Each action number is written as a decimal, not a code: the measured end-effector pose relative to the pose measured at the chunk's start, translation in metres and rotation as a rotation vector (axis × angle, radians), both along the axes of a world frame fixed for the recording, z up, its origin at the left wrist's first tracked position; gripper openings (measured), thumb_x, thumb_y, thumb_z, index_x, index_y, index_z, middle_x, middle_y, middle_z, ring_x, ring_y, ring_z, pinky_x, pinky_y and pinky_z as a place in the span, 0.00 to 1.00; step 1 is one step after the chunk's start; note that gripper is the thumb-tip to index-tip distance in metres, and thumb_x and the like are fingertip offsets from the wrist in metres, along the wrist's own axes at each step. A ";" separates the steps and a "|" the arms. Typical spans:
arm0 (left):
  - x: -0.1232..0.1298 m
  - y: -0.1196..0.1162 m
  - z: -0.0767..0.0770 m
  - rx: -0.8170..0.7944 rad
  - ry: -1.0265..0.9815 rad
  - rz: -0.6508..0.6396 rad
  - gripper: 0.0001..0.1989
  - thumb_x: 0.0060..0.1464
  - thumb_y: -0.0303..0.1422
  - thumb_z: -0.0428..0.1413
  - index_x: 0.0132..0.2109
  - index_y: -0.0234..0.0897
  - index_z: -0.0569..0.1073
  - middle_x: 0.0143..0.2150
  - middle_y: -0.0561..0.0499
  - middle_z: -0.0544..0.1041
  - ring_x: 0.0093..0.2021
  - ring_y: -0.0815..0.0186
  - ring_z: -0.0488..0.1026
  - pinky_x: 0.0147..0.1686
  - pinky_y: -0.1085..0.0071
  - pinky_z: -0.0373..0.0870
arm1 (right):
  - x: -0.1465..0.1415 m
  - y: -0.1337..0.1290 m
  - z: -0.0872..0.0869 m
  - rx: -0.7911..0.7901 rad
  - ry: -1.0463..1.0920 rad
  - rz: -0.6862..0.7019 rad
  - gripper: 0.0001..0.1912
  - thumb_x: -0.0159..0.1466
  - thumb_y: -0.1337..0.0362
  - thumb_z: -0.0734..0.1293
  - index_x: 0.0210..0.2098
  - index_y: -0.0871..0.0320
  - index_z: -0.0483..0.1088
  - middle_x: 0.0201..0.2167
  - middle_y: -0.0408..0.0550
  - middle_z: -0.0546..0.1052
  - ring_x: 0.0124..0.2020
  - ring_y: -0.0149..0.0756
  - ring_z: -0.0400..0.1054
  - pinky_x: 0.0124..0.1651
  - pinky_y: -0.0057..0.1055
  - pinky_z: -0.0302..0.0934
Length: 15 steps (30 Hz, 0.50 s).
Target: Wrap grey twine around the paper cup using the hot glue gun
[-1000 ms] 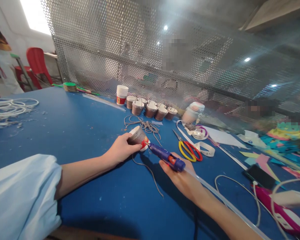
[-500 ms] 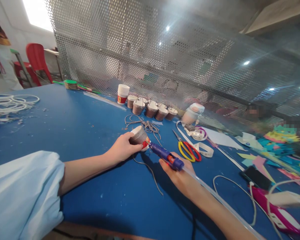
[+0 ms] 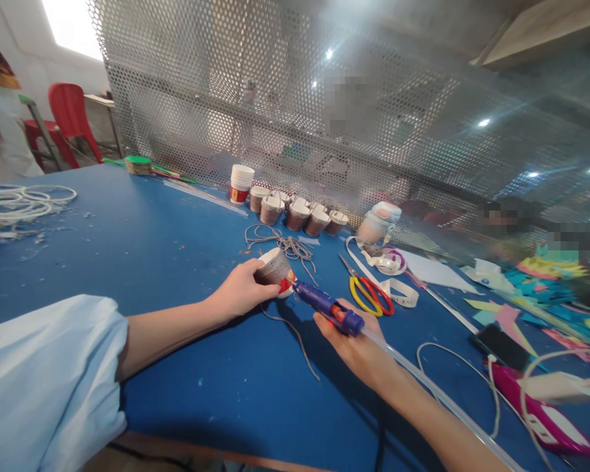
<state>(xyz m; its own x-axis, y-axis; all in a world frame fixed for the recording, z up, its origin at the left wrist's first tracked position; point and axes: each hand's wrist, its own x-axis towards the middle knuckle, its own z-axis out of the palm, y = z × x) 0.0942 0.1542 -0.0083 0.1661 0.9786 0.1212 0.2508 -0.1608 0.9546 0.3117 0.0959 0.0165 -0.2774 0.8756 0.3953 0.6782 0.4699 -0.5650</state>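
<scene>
Blue, flat tabletop (image 3: 177, 387) lies beneath everything. Nearest, the right hand (image 3: 358, 341) wraps around a dark-blue glue gun (image 3: 324, 305), its tip at the red band of a tilted, cord-wrapped white paper cup (image 3: 275, 270), whose side the left hand (image 3: 240, 292) pinches between thumb and fingers. Beyond lie loose grey cord (image 3: 288, 246), then wrapped brownish cups (image 3: 297, 215).

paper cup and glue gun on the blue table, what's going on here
A person's left hand holds a tilted paper cup, partly covered in grey cord. The right hand holds a blue glue gun, its nozzle at the cup's red, uncovered part. A loose length of cord trails over the table. Beyond stand several covered cups and a stack of plain cups.
</scene>
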 end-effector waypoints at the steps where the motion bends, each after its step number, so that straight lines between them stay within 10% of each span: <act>1: 0.000 0.000 0.000 -0.002 -0.009 -0.007 0.14 0.41 0.38 0.60 0.34 0.33 0.72 0.28 0.52 0.73 0.28 0.66 0.68 0.27 0.71 0.62 | 0.000 0.000 0.000 -0.007 0.001 -0.011 0.11 0.62 0.55 0.64 0.29 0.55 0.66 0.19 0.40 0.68 0.19 0.30 0.60 0.26 0.26 0.59; 15: -0.001 -0.004 0.007 -0.088 -0.127 -0.096 0.11 0.40 0.33 0.59 0.34 0.34 0.72 0.28 0.52 0.73 0.28 0.67 0.68 0.30 0.71 0.62 | -0.002 -0.001 0.012 -0.155 0.114 -0.100 0.18 0.59 0.51 0.64 0.21 0.55 0.60 0.15 0.38 0.60 0.16 0.27 0.52 0.18 0.25 0.51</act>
<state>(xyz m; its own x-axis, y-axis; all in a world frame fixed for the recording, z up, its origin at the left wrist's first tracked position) 0.0936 0.1501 -0.0014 0.2482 0.9667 0.0618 0.1150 -0.0927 0.9890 0.3102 0.0953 0.0286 -0.1476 0.9494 0.2774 0.6442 0.3051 -0.7014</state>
